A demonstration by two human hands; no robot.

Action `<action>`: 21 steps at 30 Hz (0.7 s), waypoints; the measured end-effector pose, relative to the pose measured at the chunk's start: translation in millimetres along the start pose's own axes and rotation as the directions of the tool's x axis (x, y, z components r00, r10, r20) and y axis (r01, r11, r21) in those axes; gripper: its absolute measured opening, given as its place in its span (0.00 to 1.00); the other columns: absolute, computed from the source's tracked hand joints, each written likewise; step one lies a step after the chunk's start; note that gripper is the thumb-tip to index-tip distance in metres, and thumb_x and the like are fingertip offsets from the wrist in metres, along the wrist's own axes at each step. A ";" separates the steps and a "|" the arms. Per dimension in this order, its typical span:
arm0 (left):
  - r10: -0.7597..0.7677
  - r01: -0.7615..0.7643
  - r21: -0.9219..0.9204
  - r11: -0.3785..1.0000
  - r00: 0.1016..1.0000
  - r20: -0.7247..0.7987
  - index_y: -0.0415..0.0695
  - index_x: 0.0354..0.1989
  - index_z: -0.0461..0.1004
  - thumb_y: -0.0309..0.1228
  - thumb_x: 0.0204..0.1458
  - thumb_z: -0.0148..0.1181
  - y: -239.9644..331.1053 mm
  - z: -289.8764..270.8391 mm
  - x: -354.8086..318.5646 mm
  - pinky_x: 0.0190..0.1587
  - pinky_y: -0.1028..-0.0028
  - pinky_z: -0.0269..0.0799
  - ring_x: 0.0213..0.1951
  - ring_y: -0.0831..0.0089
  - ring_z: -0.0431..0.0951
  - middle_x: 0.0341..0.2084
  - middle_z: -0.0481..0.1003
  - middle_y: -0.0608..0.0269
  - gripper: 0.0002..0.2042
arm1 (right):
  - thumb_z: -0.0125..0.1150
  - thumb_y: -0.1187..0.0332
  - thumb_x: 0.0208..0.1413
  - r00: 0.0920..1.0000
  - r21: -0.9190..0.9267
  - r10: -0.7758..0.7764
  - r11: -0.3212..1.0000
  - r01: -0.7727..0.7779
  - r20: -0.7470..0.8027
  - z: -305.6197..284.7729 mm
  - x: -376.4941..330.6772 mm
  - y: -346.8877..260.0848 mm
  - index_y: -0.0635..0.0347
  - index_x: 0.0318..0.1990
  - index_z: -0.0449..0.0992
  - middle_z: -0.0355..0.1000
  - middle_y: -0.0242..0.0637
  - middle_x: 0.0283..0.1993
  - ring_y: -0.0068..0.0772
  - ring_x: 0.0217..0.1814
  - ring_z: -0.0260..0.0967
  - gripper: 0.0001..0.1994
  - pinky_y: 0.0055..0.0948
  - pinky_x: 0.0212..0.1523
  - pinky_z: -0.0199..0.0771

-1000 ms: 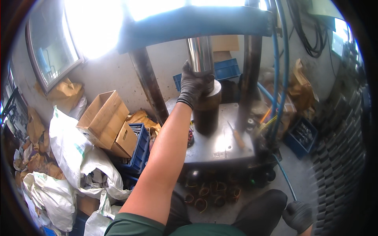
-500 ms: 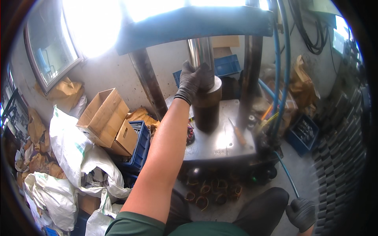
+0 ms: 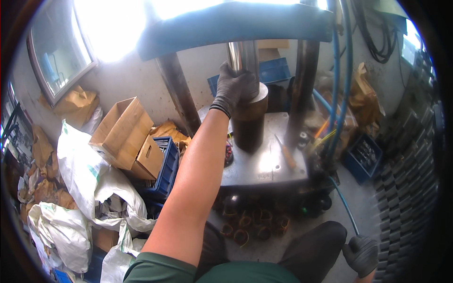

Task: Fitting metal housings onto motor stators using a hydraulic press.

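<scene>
A: How does the left grip stand?
B: Gloved, near the top centre of the frame, it bends about the lower end of the polished ram. The far fingers are hidden, so I cannot tell whether it pinches anything.

A: And the dark cylinder?
B: Just below the left grip and a little to its right in the frame. It stands upright on the press bed, its pale top rim showing beside the glove.

A: Do ram and cylinder line up?
B: Their long axes both run roughly upright, the ram above. The glove covers the join, so touching or apart, I cannot say.

A: Which hand is nearer?
B: The left, clearly. The right grip is well apart at the lower right, curled round the bottom end of the slanting lever.

A: Anything else near the cylinder?
B: A wooden-handled pick lies to its right on the bed.
</scene>
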State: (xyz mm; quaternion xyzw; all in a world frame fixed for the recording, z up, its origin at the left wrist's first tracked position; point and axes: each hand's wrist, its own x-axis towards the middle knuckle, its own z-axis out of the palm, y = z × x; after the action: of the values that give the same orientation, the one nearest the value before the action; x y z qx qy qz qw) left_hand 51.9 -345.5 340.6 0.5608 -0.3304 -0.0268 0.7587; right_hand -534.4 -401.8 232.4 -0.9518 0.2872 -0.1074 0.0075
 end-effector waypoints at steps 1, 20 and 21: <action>-0.009 0.009 0.005 1.000 1.000 -0.009 0.39 0.52 0.66 0.29 0.43 0.75 -3.6 -2.1 2.9 0.44 0.71 0.79 0.40 0.69 0.80 0.38 0.77 0.57 0.29 | 0.69 0.62 0.43 1.000 0.025 0.001 1.000 -0.001 0.012 -15.5 16.7 -19.4 0.57 0.18 0.70 0.68 0.49 0.21 0.58 0.25 0.69 0.14 0.52 0.29 0.67; -0.006 0.011 0.167 0.986 1.000 -0.029 0.37 0.56 0.68 0.38 0.39 0.78 8.5 1.3 -3.9 0.51 0.67 0.78 0.45 0.65 0.81 0.43 0.79 0.52 0.36 | 0.63 0.71 0.42 0.973 0.131 -0.164 0.981 0.143 0.161 -30.1 28.3 1.3 0.56 0.35 0.84 0.79 0.45 0.35 0.52 0.35 0.77 0.10 0.45 0.38 0.78; -0.033 0.038 0.166 0.985 0.999 -0.031 0.36 0.56 0.68 0.38 0.39 0.78 11.0 3.8 -6.5 0.50 0.68 0.78 0.44 0.65 0.81 0.42 0.80 0.52 0.36 | 0.63 0.71 0.42 0.973 0.130 -0.160 0.982 0.139 0.164 -33.5 33.8 1.8 0.56 0.35 0.84 0.79 0.45 0.35 0.52 0.35 0.77 0.10 0.45 0.38 0.78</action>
State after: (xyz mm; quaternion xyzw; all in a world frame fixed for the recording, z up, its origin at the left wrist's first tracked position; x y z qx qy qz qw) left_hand 41.2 -341.9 347.7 0.6281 -0.3107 -0.0047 0.7133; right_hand -514.9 -420.2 271.8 -0.9744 0.2060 -0.0412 0.0804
